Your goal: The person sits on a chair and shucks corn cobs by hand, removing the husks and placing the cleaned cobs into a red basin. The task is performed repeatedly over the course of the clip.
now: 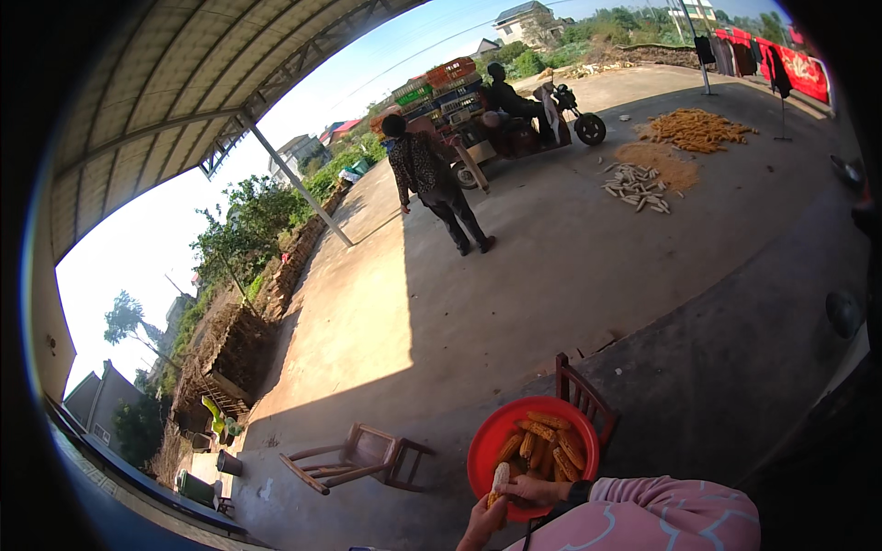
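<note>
A partly shelled corn cob is held between my two hands, its upper end bare and pale, its lower part still yellow with kernels. My left hand grips the lower part. Against its side, the fingers of my right hand press at the cob. Both hands are over the near rim of a red plastic basin, which holds several yellow ears of corn. Loose kernels in the basin are too hidden to tell.
A wooden chair stands against the basin, and another chair lies tipped over. A person stands near a cargo tricycle loaded with plastic crates, its rider seated. Bare cobs and yellow corn lie on the concrete.
</note>
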### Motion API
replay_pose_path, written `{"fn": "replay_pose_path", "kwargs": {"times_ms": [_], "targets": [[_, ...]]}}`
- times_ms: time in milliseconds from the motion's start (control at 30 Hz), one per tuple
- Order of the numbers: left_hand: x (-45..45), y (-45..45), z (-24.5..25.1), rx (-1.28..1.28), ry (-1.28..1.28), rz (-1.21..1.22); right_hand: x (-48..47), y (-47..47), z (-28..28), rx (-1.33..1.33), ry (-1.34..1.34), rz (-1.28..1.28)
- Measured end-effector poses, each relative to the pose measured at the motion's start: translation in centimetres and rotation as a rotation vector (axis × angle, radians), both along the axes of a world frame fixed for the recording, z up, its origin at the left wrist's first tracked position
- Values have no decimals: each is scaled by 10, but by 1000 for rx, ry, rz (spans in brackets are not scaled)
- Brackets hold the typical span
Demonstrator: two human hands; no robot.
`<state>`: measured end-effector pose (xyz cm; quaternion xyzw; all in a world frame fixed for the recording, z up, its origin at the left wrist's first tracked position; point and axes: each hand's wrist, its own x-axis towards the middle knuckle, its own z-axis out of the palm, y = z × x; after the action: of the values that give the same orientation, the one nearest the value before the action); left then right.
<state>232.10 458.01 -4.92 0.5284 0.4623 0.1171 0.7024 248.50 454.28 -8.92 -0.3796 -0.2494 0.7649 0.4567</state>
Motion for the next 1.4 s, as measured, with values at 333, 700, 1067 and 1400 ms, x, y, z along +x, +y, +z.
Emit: {"fn": "replay_pose_path", "kwargs": {"times_ms": [333, 700, 1067, 1400], "targets": [[15, 0, -9, 31, -56, -22, 18, -6, 9, -27, 11, 15], [26, -1, -5, -24, -10, -9, 31, -5, 8, -35, 68, 138], [20, 9, 14, -12, -40, -120, 23, -5, 8, 4, 176, 97], [-2, 75, 22, 43, -105, -349, -30, 35, -24, -79, 286, -303]]}}
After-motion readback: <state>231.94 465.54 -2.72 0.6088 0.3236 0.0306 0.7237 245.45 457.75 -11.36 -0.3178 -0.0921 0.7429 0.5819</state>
